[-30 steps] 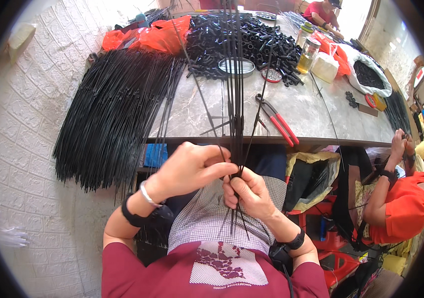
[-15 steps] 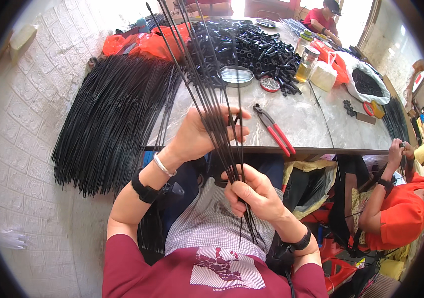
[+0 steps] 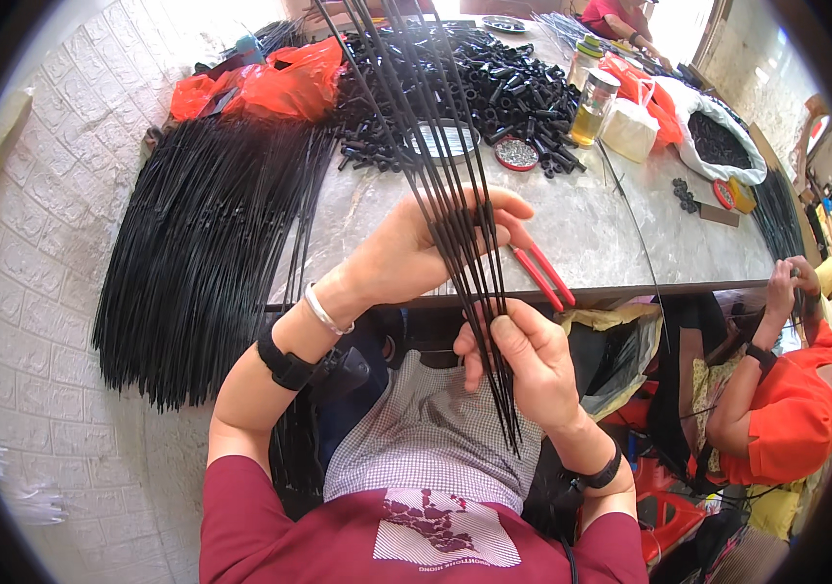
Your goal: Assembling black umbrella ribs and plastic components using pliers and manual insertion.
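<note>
A bundle of thin black rods [image 3: 474, 273] slants up in front of me, each with a thicker black section partway along. My right hand [image 3: 528, 365] pinches the bundle near its lower end, thumb in front. Higher up, my left hand [image 3: 425, 243] loosely cradles the rods from behind, its fingers reaching past them to the right; its thumb is hard to make out. Behind those fingers lie red-handled pincers [image 3: 542, 277], their jaws hidden by my left hand.
A dense stack of black rods [image 3: 211, 263] overhangs the table [image 3: 610, 234] on the left. Black tubular parts [image 3: 513, 88] are heaped at the back, by a round tin [image 3: 442, 139] and a dish of small metal pieces [image 3: 516, 153]. A co-worker in red [image 3: 786, 409] sits at the right.
The bundle's lower ends have come together more evenly, and the thicker sections now sit at my left hand. Both hands have shifted slightly right. My view has tilted down a little.
</note>
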Motion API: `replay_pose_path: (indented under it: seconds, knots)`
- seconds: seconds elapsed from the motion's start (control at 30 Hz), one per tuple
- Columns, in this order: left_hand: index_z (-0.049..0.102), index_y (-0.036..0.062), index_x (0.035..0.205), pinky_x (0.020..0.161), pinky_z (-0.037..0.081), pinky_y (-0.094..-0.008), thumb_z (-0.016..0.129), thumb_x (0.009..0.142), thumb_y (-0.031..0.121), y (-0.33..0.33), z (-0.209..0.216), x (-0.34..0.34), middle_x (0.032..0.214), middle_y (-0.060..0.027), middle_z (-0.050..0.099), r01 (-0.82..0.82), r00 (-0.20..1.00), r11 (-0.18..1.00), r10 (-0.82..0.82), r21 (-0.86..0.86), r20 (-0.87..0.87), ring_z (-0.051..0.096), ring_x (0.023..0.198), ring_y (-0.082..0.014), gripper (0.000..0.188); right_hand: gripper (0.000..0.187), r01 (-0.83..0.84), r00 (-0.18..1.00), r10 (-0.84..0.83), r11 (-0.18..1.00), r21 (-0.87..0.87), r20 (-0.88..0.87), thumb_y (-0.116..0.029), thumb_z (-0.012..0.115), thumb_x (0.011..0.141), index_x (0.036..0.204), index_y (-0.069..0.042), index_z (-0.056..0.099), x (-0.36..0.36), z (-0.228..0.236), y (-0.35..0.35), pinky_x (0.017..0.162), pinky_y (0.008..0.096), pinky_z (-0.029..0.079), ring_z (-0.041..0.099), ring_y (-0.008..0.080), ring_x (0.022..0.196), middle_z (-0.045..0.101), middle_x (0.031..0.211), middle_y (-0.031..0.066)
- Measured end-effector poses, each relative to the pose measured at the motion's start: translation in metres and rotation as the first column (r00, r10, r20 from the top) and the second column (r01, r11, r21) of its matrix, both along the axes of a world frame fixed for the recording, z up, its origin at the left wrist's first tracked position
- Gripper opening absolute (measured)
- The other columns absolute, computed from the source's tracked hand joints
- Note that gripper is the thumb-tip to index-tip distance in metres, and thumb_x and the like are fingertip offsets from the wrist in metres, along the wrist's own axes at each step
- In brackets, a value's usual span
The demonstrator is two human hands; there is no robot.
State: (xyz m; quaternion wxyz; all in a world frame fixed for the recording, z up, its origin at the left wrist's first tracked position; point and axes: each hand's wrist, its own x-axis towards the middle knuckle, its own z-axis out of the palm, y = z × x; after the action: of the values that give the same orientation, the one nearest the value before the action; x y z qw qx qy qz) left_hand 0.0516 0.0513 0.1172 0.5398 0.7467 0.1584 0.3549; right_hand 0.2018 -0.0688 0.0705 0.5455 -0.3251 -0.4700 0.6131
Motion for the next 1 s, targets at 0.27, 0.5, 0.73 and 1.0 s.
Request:
replay_pose_path:
  seconds: [0.27,0.5,0.73,1.0]
  knots:
    - [0.061,-0.0034,0.114,0.081,0.054,-0.0291,0.06,0.093,0.012,0.015,0.009,0.006,0.091,-0.0111,0.071,-0.029,1.0,0.998,0.029,-0.058,-0.005,0.067,0.089,-0.0156,0.026,0.02,-0.244,0.961,0.213,0.952,-0.183,-0.176,-0.017,0.047,0.101,0.107,0.0,0.055,0.012,0.011,0.007,0.041,0.0187,0.024,0.032,0.0021,0.048,0.044,0.065,-0.0023]
    - [0.06,-0.0031,0.119,0.092,0.049,-0.0289,0.06,0.092,0.007,0.03,-0.01,-0.003,0.109,-0.0094,0.067,0.094,0.983,0.995,-0.099,-0.038,-0.154,0.061,0.101,-0.0123,0.028,0.021,-0.329,0.892,0.245,0.928,-0.173,-0.379,-0.019,0.043,0.102,0.104,0.0,0.052,0.033,0.023,0.021,0.04,0.0198,0.028,0.034,0.0047,0.046,0.047,0.068,0.002]
    - [0.059,-0.0015,0.116,0.088,0.047,-0.027,0.06,0.093,0.013,0.021,-0.025,-0.003,0.108,-0.0024,0.063,0.119,0.987,0.982,-0.133,-0.144,-0.091,0.055,0.097,-0.0073,0.027,0.022,-0.308,0.902,0.228,0.935,-0.178,-0.367,-0.02,0.042,0.102,0.105,0.0,0.052,0.036,0.02,0.017,0.04,0.0197,0.032,0.037,0.0052,0.046,0.048,0.069,0.0027]
    - [0.055,-0.0013,0.122,0.08,0.048,-0.0285,0.055,0.095,0.011,0.017,-0.026,-0.001,0.098,-0.0068,0.065,-0.074,0.952,0.991,0.103,0.108,-0.29,0.057,0.09,-0.0082,0.029,0.021,-0.249,0.933,0.187,0.952,-0.177,-0.306,-0.02,0.044,0.102,0.105,-0.001,0.052,0.037,0.023,0.013,0.038,0.0193,0.031,0.037,0.0046,0.045,0.048,0.068,0.0016]
